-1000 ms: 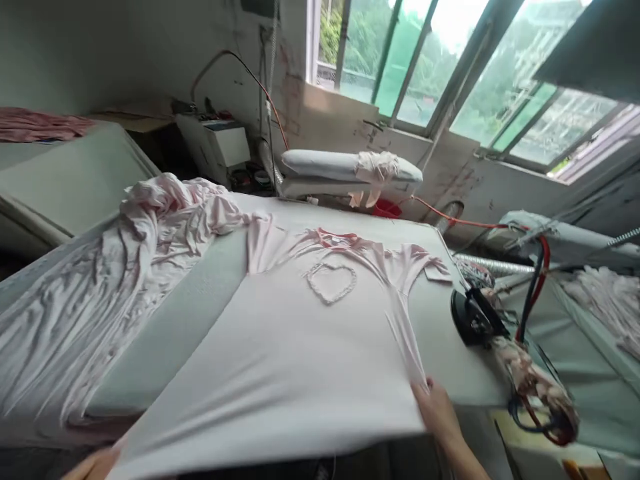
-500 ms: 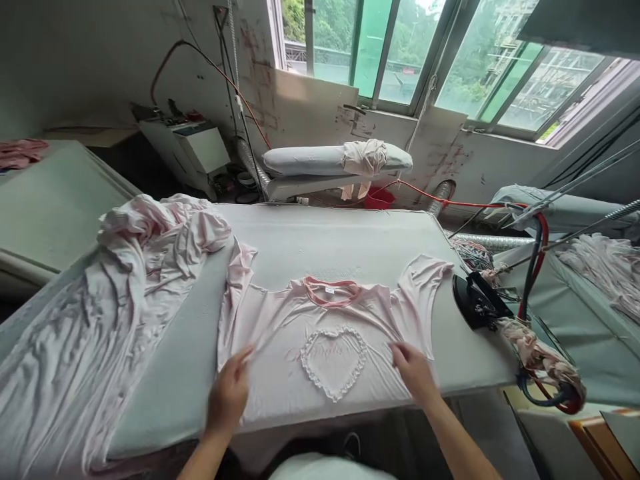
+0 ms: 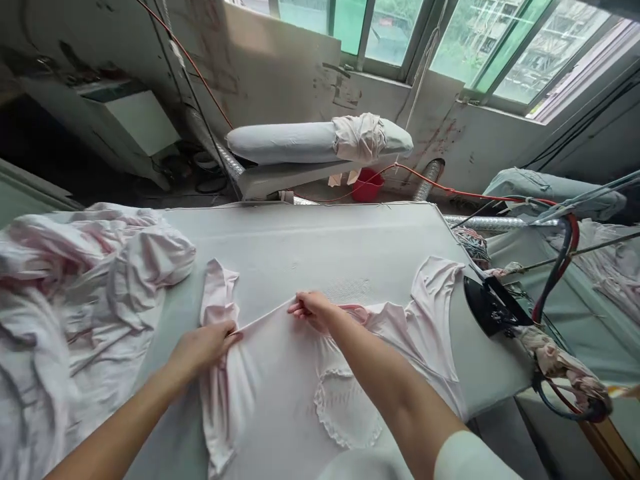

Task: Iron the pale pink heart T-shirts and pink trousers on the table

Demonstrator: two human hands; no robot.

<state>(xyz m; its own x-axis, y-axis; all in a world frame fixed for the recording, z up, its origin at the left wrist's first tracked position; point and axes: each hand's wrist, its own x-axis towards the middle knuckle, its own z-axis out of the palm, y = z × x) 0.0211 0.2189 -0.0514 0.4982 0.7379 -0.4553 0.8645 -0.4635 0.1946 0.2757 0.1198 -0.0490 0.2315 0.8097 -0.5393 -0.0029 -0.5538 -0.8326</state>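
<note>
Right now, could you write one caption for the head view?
Both hands, left and right, pinch a pink shirt on the ironing table.

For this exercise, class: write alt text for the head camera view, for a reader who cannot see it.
Two bare hands, the left hand and the right hand, pinch the shoulder edge of a pale pink T-shirt with a frilled heart, spread on a padded ironing table. Crumpled pink garments lie at left; a black iron rests at right.
</note>
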